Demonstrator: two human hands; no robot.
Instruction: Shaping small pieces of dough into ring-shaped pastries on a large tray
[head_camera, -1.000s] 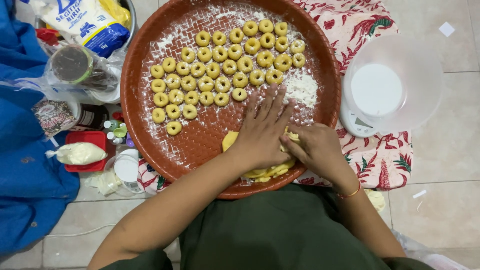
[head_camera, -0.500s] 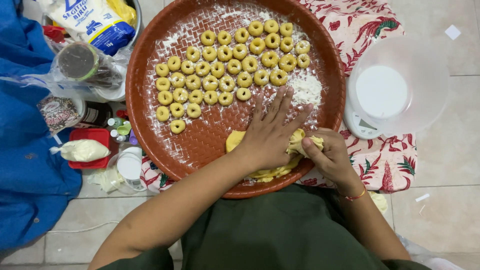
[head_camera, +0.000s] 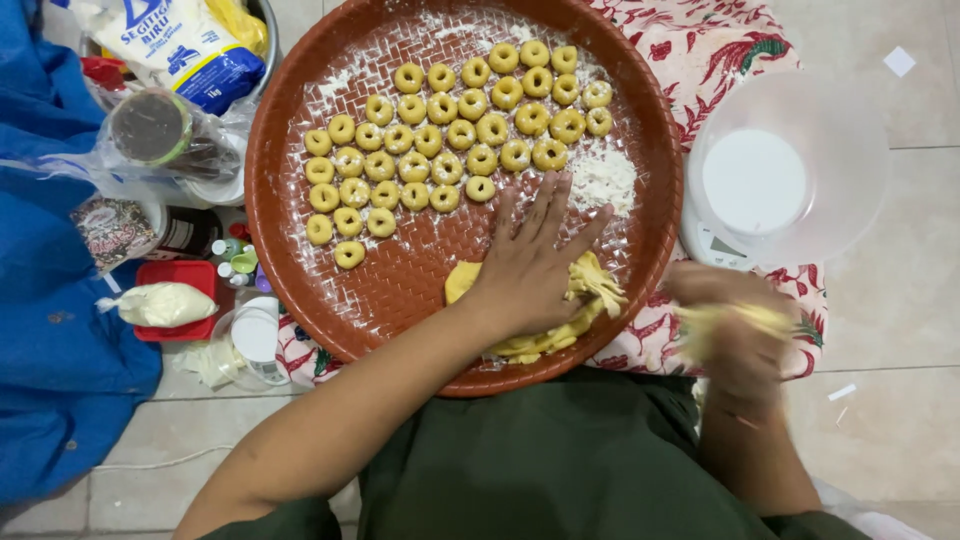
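The left hand (head_camera: 535, 262) lies flat with fingers spread on the yellow dough lump (head_camera: 560, 318) at the near edge of the round brown woven tray (head_camera: 400, 285). The right hand (head_camera: 735, 330), blurred beside the tray, seems closed around a pulled-off dough piece (head_camera: 720, 322). The dough looks soft and sticky, so it is better pinched at its edge.

Pale tiled floor (head_camera: 900, 260) with dark grout lines; blue cloth (head_camera: 40, 330) spread far left; even, soft light.

A white flour bag (head_camera: 180, 45) with blue and yellow print lies at the upper left of the frame. Below it, a clear plastic bag (head_camera: 165, 135) wraps a dark-lidded jar. At left, a small speckled packet (head_camera: 115, 230) sits beside a dark bottle (head_camera: 190, 232).
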